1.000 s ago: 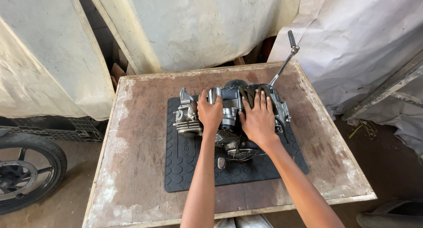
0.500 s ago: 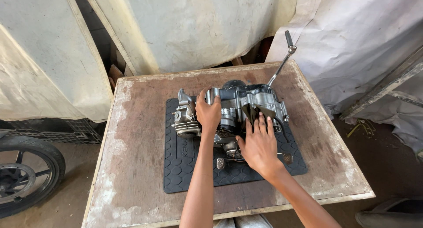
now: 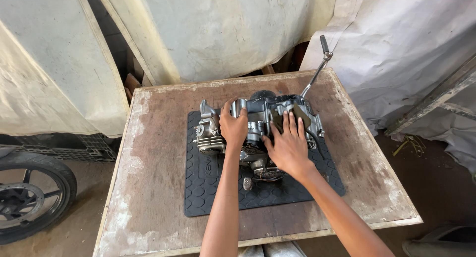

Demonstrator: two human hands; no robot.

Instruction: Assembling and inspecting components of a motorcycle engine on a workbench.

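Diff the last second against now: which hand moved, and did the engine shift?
The right hand moved: from flat on the engine it pulled back toward the person, then returned onto the casing, fingers spread, palm down. The left hand stayed on the engine's top. Engine, black rubber mat, kick lever and wooden table did not visibly shift.

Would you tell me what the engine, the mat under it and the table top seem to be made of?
Engine: probably cast metal, dull grey with ribbed fins. Mat: likely rubber, matt black with a moulded hexagon pattern. Table top: apparently wood board, worn brown with whitish scuffed edges.
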